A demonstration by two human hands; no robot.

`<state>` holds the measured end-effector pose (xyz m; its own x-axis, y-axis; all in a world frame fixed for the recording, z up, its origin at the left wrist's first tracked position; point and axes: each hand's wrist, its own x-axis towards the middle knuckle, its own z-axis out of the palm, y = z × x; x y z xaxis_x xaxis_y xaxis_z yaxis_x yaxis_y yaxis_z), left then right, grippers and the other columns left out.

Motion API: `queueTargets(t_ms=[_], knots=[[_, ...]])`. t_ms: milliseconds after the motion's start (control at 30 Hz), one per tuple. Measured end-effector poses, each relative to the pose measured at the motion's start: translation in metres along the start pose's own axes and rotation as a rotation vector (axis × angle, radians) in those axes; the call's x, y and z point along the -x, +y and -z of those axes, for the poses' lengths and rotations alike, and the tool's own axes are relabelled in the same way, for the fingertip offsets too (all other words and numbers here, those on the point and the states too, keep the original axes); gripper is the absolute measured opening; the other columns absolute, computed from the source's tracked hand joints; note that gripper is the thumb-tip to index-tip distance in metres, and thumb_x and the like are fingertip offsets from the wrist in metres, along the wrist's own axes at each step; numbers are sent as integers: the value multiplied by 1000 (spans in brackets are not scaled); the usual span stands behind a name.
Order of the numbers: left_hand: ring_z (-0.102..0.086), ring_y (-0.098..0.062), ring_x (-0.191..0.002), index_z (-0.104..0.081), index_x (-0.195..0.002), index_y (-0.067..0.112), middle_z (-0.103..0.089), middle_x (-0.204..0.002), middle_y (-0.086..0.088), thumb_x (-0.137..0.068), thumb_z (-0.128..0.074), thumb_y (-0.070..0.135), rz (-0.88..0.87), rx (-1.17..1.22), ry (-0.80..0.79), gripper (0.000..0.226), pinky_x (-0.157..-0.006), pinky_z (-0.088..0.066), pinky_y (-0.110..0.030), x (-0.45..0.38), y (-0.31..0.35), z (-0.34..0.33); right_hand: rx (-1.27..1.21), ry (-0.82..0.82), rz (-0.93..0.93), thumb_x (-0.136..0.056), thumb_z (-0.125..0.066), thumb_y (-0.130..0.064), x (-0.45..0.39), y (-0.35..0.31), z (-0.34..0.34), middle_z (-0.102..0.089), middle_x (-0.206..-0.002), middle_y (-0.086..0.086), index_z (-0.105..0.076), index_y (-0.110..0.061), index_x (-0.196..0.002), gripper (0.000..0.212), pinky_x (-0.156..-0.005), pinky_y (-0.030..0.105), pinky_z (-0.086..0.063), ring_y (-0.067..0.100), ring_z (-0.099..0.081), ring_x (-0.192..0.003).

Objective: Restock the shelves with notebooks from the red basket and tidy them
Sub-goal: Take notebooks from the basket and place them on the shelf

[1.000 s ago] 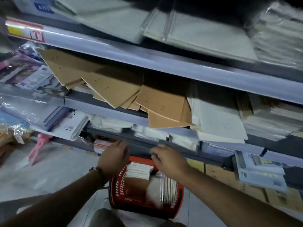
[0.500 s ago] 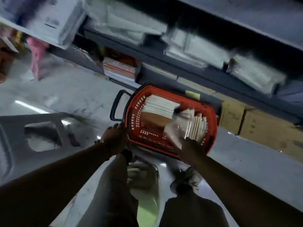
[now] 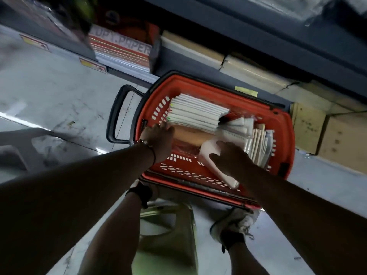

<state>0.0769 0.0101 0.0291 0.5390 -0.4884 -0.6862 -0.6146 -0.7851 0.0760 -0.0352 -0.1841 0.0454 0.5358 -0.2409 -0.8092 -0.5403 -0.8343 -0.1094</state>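
I stood over the red basket point(image 3: 282, 124) on the floor, both arms reaching down into it; my right hand point(image 3: 231, 157) lay on a white wrapped notebook point(image 3: 210, 155) that leaned tilted against the near wall, thumb spread along its face and fingers curved over its upper edge, so I was grasping it; just to the right of that hand a row of thin notebooks point(image 3: 258, 143) stood on edge; my left hand point(image 3: 158, 142) reached in at the left wall, fingers fairly straight and released, tips touching the lower edge of the stack of white notebooks point(image 3: 194, 114) that lay slanted at the far left; a brown notebook point(image 3: 190, 135) lay between my two hands; the basket's black handle point(image 3: 117, 116) stuck out to the left.
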Motion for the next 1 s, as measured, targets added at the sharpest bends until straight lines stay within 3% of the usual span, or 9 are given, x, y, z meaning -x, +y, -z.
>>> queueTargets(t_ms=[167,333,667,833,1000], knots=[[-55,-34,-117,-30,-144,11,-44,-142,-17,-96,-52,24,-5,52,57,55,-88,-49,-45,-15,1,-28,-70,31,-4,-95,-51,-43,-18,-1,-2,-47,-145,10,-39,-19,-146,57,-106,42,-40,30,-46,-130],[-56,-33,-116,-8,-156,13,-43,-142,-18,-99,-49,25,8,56,96,71,-88,-53,-42,-24,-5,-29,-98,35,-14,-95,-51,-40,-28,0,-3,-49,-143,11,-40,-17,-145,56,-103,41,-42,30,-49,-126],[-57,-28,-103,-35,-141,3,-46,-131,-15,-99,-43,21,28,-3,171,46,-68,-44,-34,-25,6,-36,-202,56,-46,-93,-54,-35,-43,1,-18,-55,-137,11,-44,-19,-143,54,-101,45,-45,31,-53,-123],[-54,-26,-110,-19,-151,5,-37,-140,-13,-99,-45,20,28,56,183,60,-68,-47,-31,-15,7,-47,-330,56,-99,-93,-57,-34,-51,-4,-33,-55,-134,9,-40,-19,-144,55,-93,44,-51,30,-57,-114],[-56,-24,-108,-37,-139,12,-44,-132,-11,-99,-46,20,-11,89,153,41,-75,-55,-32,-14,5,-55,-370,93,-159,-90,-61,-39,-56,-8,-47,-53,-134,8,-41,-19,-141,58,-87,40,-51,29,-56,-113]])
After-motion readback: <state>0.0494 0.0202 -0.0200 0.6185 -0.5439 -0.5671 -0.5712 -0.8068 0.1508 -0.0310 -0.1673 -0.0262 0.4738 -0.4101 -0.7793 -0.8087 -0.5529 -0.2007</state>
